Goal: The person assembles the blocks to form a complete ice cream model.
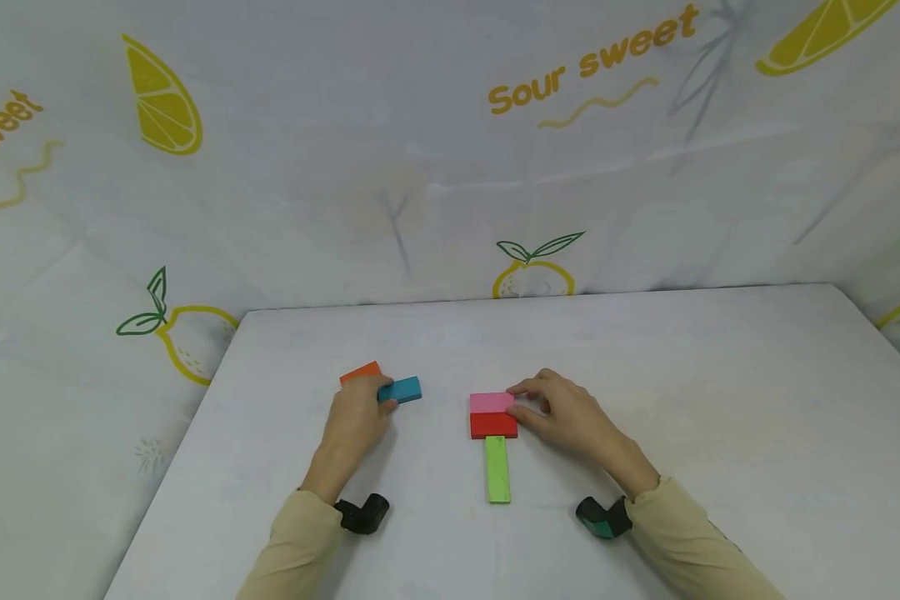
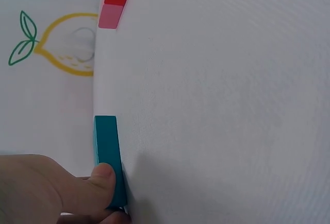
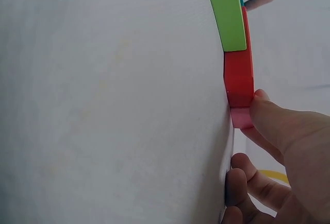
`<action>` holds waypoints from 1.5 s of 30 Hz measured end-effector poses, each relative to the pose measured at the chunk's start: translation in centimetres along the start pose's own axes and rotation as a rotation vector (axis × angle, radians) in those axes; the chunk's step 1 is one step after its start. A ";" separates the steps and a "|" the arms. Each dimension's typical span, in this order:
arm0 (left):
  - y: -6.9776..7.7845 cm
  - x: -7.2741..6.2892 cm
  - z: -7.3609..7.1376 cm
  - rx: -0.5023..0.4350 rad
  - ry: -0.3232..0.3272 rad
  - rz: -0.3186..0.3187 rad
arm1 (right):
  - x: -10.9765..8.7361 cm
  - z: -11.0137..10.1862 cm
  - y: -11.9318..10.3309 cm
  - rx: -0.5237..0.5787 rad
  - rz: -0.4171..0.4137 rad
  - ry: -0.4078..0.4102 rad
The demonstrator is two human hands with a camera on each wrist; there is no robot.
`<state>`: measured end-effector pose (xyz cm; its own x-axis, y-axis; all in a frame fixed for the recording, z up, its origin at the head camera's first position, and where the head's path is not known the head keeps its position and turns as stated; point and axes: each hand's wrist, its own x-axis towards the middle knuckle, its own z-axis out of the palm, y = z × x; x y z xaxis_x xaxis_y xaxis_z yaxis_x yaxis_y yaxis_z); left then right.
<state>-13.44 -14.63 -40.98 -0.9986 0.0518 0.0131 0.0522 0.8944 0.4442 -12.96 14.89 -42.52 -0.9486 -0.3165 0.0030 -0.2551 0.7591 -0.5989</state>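
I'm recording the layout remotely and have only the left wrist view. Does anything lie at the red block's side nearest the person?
Observer: Yes, a green block, lengthwise, one end against the near side of the red block.
Operator: What is around the left hand, besides the blue block it holds?
Observer: An orange block, partly hidden, just beyond that hand.
Operator: My top edge cuts off the right hand. Where does it grip?
Observer: Its thumb and index finger are at the right end of the pink block.

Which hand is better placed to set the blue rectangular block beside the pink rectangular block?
Likely the left hand: it pinches the blue rectangular block, while the right hand is occupied at the right end of the pink rectangular block.
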 end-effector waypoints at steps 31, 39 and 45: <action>3.5 1.2 1.2 0.024 -0.037 0.050 | 0.0 -0.1 -0.1 0.013 -0.001 -0.005; 4.3 1.4 1.8 0.029 -0.043 0.056 | 0.0 0.0 0.0 0.005 0.007 -0.001; 4.7 1.5 2.1 0.032 -0.040 0.071 | 0.0 0.1 0.1 -0.002 0.022 -0.003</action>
<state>-14.70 -9.39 -40.77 -0.9912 0.1324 0.0071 0.1234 0.9018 0.4141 -12.97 14.89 -42.67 -0.9535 -0.3010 -0.0126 -0.2342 0.7671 -0.5972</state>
